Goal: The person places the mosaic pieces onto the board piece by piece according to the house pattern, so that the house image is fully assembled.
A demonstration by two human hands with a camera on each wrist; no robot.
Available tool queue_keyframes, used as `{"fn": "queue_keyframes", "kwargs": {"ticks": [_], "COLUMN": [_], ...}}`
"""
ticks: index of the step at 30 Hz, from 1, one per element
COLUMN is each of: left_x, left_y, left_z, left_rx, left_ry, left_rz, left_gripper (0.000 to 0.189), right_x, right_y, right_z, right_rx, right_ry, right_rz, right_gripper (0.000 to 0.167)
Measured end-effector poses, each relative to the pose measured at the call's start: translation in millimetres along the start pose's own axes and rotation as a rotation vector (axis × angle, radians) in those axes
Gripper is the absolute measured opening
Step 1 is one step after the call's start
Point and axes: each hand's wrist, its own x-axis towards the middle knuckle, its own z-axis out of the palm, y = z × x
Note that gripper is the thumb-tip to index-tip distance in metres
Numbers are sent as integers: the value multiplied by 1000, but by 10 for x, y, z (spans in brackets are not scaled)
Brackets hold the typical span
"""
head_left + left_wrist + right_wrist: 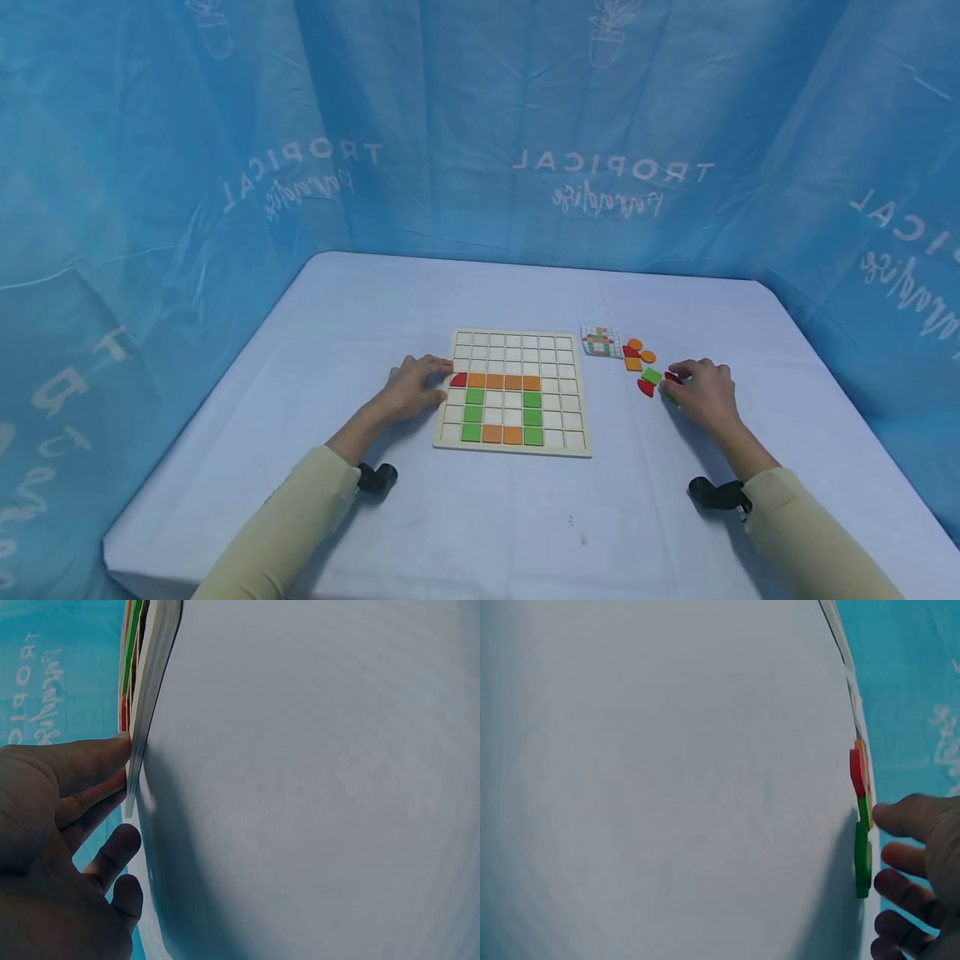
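A square grid board (512, 342) lies flat on the table. On its squares sit a red quarter-round tile (458, 379), a row of orange square tiles (493, 382) and green square tiles (474, 396). My left hand (408, 387) rests at the board's left edge, its thumb (90, 761) touching the edge. Over the loose pieces on the right is my right hand (705, 396), fingers apart and nothing visibly held. Beneath its fingertips lie a red piece (673, 378) and a green piece (863, 859), both partly hidden in the head view.
A pattern card (602, 342) lies off the board's upper right corner. Beside it are orange round pieces (648, 357), an orange square (633, 364), a green square (651, 377) and a red piece (646, 387). Blue curtains (465, 125) surround the white-covered table (480, 525).
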Motion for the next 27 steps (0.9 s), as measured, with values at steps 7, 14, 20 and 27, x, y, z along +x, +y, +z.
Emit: {"fn": "queue_keyframes", "kwargs": {"ticks": [7,14,20,27], "left_x": [-1,6,12,7], "left_y": [-8,-12,-20,-11], "left_z": [8,6,-17,-5], "left_rx": [-6,-7,-8,-11], "left_ry": [1,-9,-10,-7], "left_rz": [-8,3,5,3], "left_gripper": [46,46,46,46], "right_x": [21,15,31,78], "right_y": [77,159,188,135], "right_z": [22,-28,-49,-22], "right_rx": [-7,-23,-25,-60], "right_ry": [-17,-61,-54,-61], "right_rz": [28,94,64,16], "right_gripper": [44,44,41,39]}}
